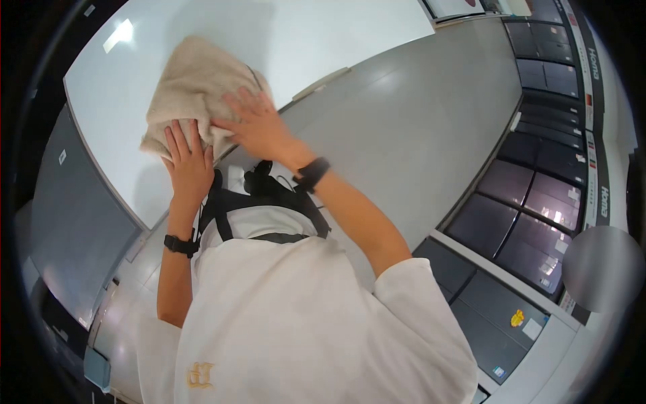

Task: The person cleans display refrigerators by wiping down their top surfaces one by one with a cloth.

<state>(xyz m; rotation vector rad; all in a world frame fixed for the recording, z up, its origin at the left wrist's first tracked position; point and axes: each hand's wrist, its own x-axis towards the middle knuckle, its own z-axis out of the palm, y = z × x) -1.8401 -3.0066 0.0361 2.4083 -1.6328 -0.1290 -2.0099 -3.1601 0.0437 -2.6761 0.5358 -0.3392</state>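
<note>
A beige cloth (192, 81), bunched and folded, lies on a glossy white surface (323, 34) near its front edge. My left hand (188, 158) rests on the near left part of the cloth with its fingers stretched out flat. On the cloth's right side lies my right hand (256, 124), slightly blurred, fingers spread, thumb pointing left. Neither hand is wrapped round the cloth. Each wrist wears a dark band.
Grey floor (404, 114) stretches to the right of the white surface. Dark cabinet-like appliances (518, 188) line the far right. A grey panel (81, 202) stands at the left. A rounded grey object (603, 269) is at the right edge.
</note>
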